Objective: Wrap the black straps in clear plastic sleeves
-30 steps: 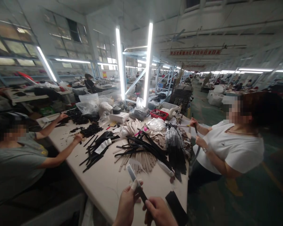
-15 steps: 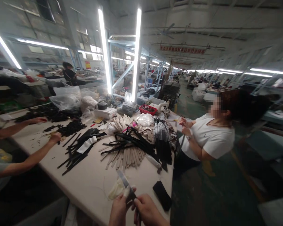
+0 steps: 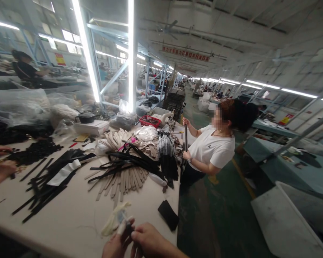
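Observation:
My left hand is closed at the bottom of the view, with white covering on one finger. Beside it, my right hand pinches the same dark strip, of which only a short piece shows between my fingers. Just beyond my left hand lies a crumpled pale-yellow cloth or glove on the table. To the right of my hands, near the table edge, rests a black rectangular piece. Further in, black strips lie across a fan of beige strips.
Black strips with a white sheet on them lie at left, near a co-worker's hands. A person in a white shirt stands right of the table, holding a dark strip. Behind are a red basket, plastic bags and lit posts.
The view has turned right, so the table and its contents sit further left. The strip showed long and greyish above my fingers before; now little of it shows. The white-shirted person's hands have moved apart along a strip.

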Tool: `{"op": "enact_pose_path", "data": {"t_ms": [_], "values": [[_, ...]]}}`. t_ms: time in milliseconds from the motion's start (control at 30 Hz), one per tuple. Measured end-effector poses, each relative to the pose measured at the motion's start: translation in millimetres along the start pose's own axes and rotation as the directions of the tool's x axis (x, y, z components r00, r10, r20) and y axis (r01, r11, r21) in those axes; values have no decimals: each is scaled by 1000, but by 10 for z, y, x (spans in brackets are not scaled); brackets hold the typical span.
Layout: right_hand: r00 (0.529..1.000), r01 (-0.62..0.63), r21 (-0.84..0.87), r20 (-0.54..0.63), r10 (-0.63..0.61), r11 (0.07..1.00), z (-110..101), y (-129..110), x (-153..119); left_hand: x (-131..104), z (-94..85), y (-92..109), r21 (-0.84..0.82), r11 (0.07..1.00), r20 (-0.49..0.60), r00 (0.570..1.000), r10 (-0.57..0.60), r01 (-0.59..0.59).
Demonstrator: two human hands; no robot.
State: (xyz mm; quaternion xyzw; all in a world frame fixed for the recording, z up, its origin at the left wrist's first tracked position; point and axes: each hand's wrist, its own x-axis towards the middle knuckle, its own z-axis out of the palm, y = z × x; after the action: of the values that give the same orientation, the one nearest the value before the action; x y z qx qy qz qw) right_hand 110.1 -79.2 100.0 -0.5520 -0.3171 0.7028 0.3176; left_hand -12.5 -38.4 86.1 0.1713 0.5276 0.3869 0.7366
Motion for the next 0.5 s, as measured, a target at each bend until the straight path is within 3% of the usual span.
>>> {"op": "enact_pose_path", "data": {"t_ms": [100, 200, 300, 367, 433, 500], "values": [[994, -105, -66, 7, 106, 992, -38, 50, -67, -22, -37, 4, -51, 996, -31, 997, 69, -70], [995, -33, -169, -101, 16, 985, -68, 81, -112, -153, -5, -201, 37, 999, 97, 995, 25, -29], [998, 11, -150, -58, -20, 989, -110, 160, -114, -184, 9, -384, 34, 999, 137, 990, -22, 17], [999, -33, -121, -13, 32, 992, -138, 256, -134, -110, -35, -392, -27, 993, 119, 986, -112, 116], [997, -81, -135, -5, 81, 987, -149, 363, -166, -5, -81, -359, -98, 954, 138, 954, -268, 282], [994, -104, -164, -32, 100, 981, -135, 443, -181, 65, -73, -378, -163, 918, 154, 929, -338, 361]]}}
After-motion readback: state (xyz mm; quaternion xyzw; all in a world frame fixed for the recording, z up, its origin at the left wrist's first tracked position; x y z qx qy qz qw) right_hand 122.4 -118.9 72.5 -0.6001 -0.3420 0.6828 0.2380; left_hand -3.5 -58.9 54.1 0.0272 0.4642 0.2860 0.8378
